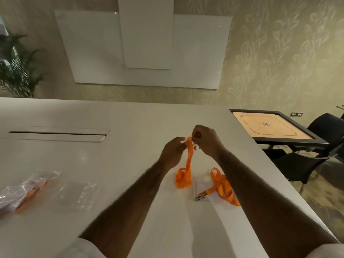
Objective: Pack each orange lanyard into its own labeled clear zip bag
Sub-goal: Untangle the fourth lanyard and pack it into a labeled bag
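White table (130, 118), two hands raised above it: left hand (172, 153) and right hand (207, 141) both pinch one orange lanyard (188, 164) with curled fingers.

- The lanyard (189, 161) was matt orange woven cloth.
- The clip (200, 196) on the second lanyard (223, 185) was shiny metal.
- The empty bag (76, 194) was clear, glossy, crinkled plastic.
- The table (130, 118) was smooth with a soft sheen.
- The game board (270, 125) was pale wood, dark-framed.
- The wall panel (149, 43) was glossy white.

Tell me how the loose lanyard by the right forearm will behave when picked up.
Probably floppy: the loose lanyard lies in slack loops, and the held lanyard droops limp. Likely light; its metal clip may swing.
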The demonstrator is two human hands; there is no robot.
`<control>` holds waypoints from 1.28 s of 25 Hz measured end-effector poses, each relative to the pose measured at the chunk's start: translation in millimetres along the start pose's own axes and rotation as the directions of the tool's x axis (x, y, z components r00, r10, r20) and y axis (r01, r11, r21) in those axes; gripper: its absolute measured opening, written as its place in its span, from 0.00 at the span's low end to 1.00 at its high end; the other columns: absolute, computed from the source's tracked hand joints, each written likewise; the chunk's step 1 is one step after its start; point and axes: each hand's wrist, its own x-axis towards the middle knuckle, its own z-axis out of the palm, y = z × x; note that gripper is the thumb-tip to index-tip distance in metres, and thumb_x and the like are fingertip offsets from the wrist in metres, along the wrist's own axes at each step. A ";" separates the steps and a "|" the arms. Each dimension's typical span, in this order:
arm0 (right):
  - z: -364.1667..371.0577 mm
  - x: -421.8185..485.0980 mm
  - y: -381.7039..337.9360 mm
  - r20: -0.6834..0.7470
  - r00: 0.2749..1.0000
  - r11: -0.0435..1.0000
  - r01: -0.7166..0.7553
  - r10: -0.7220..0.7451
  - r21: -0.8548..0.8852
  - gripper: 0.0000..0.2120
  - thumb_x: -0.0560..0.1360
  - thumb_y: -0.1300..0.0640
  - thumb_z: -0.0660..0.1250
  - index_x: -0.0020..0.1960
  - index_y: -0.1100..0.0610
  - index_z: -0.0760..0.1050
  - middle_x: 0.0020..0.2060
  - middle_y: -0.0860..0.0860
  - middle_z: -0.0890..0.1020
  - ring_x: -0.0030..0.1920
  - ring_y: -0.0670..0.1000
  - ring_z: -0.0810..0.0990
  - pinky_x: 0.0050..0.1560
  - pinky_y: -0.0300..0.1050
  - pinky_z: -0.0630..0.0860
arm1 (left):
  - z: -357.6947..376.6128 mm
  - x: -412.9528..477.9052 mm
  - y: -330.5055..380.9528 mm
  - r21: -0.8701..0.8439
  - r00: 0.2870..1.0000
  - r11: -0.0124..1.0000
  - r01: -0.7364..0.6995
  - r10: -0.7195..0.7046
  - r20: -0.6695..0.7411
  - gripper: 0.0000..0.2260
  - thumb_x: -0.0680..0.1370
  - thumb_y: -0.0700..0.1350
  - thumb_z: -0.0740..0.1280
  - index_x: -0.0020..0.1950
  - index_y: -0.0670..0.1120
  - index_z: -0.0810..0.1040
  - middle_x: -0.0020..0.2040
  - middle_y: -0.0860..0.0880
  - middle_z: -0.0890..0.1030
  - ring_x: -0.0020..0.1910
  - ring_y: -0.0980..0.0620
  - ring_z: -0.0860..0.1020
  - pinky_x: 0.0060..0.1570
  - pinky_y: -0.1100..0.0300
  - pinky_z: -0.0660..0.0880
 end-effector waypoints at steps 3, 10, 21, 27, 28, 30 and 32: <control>-23.2 14.4 -36.1 -0.136 0.979 0.921 -0.091 0.152 0.379 0.06 0.71 0.70 0.69 0.43 0.61 0.80 0.36 0.56 0.84 0.35 0.54 0.85 0.35 0.46 0.84 | -14.6 11.2 28.1 -0.289 0.995 0.956 0.045 -0.071 -0.077 0.07 0.81 0.40 0.66 0.47 0.43 0.84 0.43 0.47 0.85 0.42 0.54 0.81 0.44 0.65 0.75; -46.7 18.7 -82.5 0.073 0.895 0.503 -0.313 0.441 0.806 0.06 0.77 0.72 0.63 0.50 0.70 0.79 0.42 0.65 0.83 0.37 0.61 0.85 0.42 0.52 0.84 | -31.3 11.7 58.5 -0.455 0.995 0.887 0.075 -0.096 -0.023 0.07 0.80 0.42 0.70 0.50 0.39 0.83 0.44 0.44 0.86 0.41 0.52 0.85 0.42 0.64 0.79; -42.0 13.5 -106.7 -0.234 0.970 0.969 -0.009 0.068 0.246 0.09 0.74 0.69 0.69 0.50 0.60 0.85 0.43 0.52 0.86 0.40 0.47 0.83 0.38 0.34 0.80 | -53.1 8.6 75.7 -0.435 0.993 0.897 0.074 -0.106 -0.048 0.09 0.81 0.45 0.67 0.48 0.41 0.83 0.43 0.46 0.87 0.41 0.49 0.86 0.43 0.61 0.81; -49.8 9.4 -99.4 -0.495 0.869 0.967 0.110 0.017 0.228 0.08 0.76 0.67 0.68 0.47 0.58 0.83 0.39 0.47 0.83 0.40 0.45 0.83 0.40 0.38 0.82 | -57.6 3.3 81.6 -0.437 0.998 0.897 0.065 -0.054 0.037 0.11 0.83 0.44 0.65 0.55 0.38 0.82 0.47 0.44 0.86 0.44 0.48 0.86 0.46 0.60 0.81; -47.6 7.2 -99.7 -0.423 0.902 0.974 0.164 -0.084 0.156 0.08 0.76 0.68 0.68 0.46 0.58 0.83 0.37 0.46 0.83 0.38 0.44 0.83 0.39 0.36 0.81 | -60.2 4.3 84.4 -0.477 0.999 0.877 0.053 -0.045 0.028 0.11 0.82 0.44 0.66 0.54 0.37 0.83 0.47 0.43 0.86 0.43 0.49 0.86 0.44 0.60 0.82; -46.9 6.2 -99.2 -0.289 0.935 0.968 0.238 -0.208 0.075 0.07 0.75 0.68 0.69 0.46 0.59 0.83 0.37 0.47 0.83 0.37 0.45 0.83 0.37 0.37 0.80 | -66.2 6.0 88.9 -0.500 0.999 0.865 0.044 -0.043 0.013 0.10 0.82 0.43 0.66 0.51 0.37 0.83 0.45 0.43 0.86 0.40 0.50 0.85 0.41 0.61 0.81; -50.6 9.9 -96.5 -0.159 0.949 0.961 0.278 -0.273 0.009 0.06 0.78 0.64 0.68 0.52 0.59 0.83 0.42 0.49 0.84 0.42 0.48 0.84 0.40 0.33 0.78 | -71.1 6.5 90.5 -0.513 0.999 0.857 0.048 -0.043 0.021 0.10 0.83 0.44 0.65 0.48 0.40 0.82 0.42 0.45 0.85 0.41 0.49 0.84 0.45 0.57 0.81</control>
